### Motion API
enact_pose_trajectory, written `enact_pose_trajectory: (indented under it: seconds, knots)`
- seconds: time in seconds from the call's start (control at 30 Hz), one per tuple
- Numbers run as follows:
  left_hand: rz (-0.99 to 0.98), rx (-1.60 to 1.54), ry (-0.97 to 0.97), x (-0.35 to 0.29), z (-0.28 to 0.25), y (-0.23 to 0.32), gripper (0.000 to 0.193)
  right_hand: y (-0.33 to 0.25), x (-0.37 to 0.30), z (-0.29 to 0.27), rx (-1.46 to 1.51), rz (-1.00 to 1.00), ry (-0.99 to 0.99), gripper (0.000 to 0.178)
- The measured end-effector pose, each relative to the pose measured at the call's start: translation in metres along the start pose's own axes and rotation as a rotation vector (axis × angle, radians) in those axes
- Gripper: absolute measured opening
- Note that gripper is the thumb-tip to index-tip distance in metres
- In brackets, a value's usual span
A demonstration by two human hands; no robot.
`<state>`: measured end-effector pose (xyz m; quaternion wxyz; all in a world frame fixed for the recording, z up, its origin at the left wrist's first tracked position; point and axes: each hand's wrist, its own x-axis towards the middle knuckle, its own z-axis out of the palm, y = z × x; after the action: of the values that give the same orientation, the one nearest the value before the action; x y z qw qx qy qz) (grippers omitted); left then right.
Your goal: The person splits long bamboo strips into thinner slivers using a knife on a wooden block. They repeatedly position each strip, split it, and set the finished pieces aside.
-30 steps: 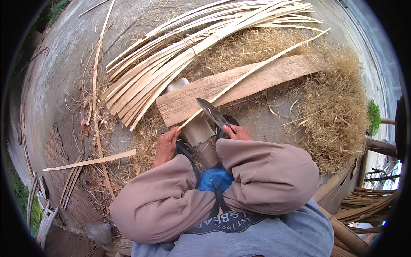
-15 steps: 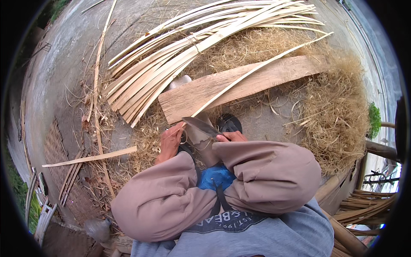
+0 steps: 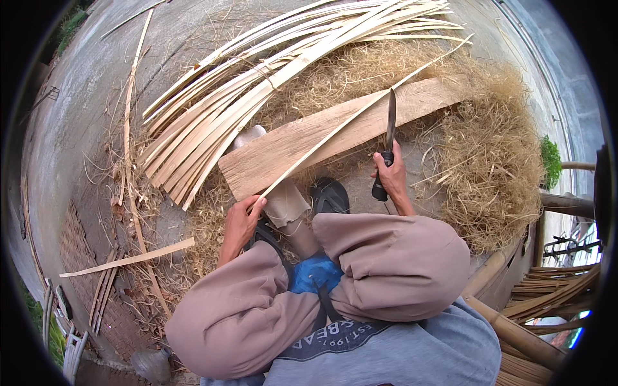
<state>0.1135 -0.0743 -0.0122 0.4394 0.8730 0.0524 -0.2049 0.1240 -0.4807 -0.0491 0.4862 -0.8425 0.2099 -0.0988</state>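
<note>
My left hand [image 3: 243, 217] pinches the near end of a long pale bamboo strip [image 3: 360, 110]. The strip runs away to the far right, lying across a wide wooden board [image 3: 283, 147]. In my right hand [image 3: 394, 170] is a knife [image 3: 391, 125], held by its black handle with the dark blade pointing up and away from me. The blade tip stands over the board, near the strip; I cannot tell whether they touch. Between my legs, a pale piece of material [image 3: 285, 204] covers something below the board's near end.
A fan of pale bamboo strips [image 3: 238, 96] lies beyond the board. Curly shavings [image 3: 489, 186] are heaped at the right. One short strip [image 3: 129, 257] rests at the left beside a woven mat [image 3: 90, 270]. A dark sandal [image 3: 330, 196] shows near the board.
My right hand has swung the knife from beside my left hand up and to the right, over the board. My left hand still holds the strip's end and has shifted slightly nearer and left.
</note>
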Motion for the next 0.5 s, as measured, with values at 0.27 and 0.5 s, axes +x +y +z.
enact_pose_trajectory:
  seconds: [0.27,0.5]
  knots:
    - [-0.053,-0.199,-0.083,-0.031,-0.01,-0.061,0.024,0.032,0.046,-0.045,-0.71,-0.151,0.013,0.042]
    - [-0.035,-0.257,-0.061,-0.026,0.003,-0.031,0.043,0.007,-0.011,0.019,-0.471,-0.063,-0.363,0.051]
